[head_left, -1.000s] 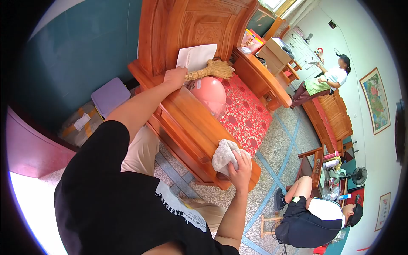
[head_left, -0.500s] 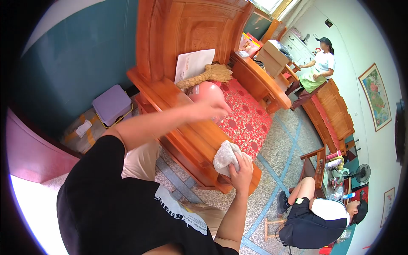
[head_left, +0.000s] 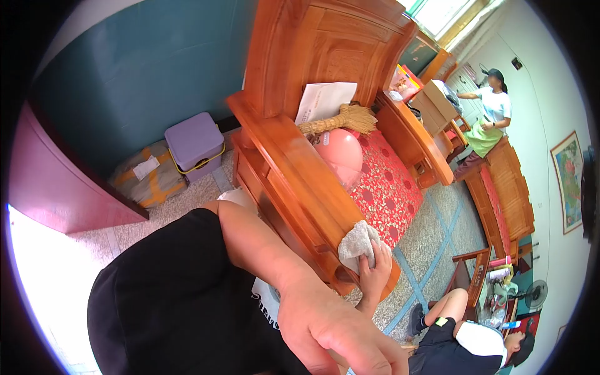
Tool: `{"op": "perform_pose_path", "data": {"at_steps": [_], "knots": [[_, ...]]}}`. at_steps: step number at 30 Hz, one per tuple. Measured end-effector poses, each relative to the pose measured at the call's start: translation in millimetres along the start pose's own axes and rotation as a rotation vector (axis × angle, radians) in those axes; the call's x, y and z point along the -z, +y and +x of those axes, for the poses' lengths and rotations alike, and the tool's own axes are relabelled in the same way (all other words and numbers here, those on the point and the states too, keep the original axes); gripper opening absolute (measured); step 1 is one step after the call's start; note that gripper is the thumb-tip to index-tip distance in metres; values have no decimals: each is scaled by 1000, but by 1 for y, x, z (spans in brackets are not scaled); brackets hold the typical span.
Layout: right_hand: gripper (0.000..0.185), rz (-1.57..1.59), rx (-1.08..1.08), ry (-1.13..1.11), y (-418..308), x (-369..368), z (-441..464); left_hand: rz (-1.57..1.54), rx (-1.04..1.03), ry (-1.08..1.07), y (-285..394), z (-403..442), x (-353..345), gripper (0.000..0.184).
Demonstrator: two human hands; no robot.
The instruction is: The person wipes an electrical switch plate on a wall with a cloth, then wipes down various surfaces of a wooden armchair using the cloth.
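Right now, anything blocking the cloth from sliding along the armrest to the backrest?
Nothing visible on the armrest top between the cloth under the right hand and the backrest. Beside it on the seat side: the pink object and broom; whether the broom's handle overhangs is unclear.

Item 1: my left hand, off the straw broom it grips 1.0 s earlier; now low and close before me, crossing in front of my right forearm.
Item 2: my shirt print, now largely covered.
Item 3: standing person, arm now stretched out lower.
Item 4: my view, turned; purple bin farther right.
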State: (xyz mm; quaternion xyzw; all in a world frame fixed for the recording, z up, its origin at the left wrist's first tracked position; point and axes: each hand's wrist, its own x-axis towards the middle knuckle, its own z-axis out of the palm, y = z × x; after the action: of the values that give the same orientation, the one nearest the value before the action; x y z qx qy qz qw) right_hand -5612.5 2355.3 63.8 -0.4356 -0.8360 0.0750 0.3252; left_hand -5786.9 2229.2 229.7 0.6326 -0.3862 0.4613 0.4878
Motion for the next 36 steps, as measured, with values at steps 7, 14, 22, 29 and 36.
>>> {"op": "perform_pose_path", "data": {"at_steps": [7,14,22,29,36], "knots": [[36,9,23,-21,1,0,0,109,-21,16,7,-10,-3,27],[37,42,-24,-30,0,1,-1,153,-175,52,13,-16,-2,30],[37,3,-43,-40,0,2,-2,112,-146,-10,26,-23,10,29],[38,-13,67,-41,22,-5,-3,-417,127,245,47,-15,7,24],[38,-60,-5,13,3,-1,-2,-257,-19,270,37,20,-5,52]]}}
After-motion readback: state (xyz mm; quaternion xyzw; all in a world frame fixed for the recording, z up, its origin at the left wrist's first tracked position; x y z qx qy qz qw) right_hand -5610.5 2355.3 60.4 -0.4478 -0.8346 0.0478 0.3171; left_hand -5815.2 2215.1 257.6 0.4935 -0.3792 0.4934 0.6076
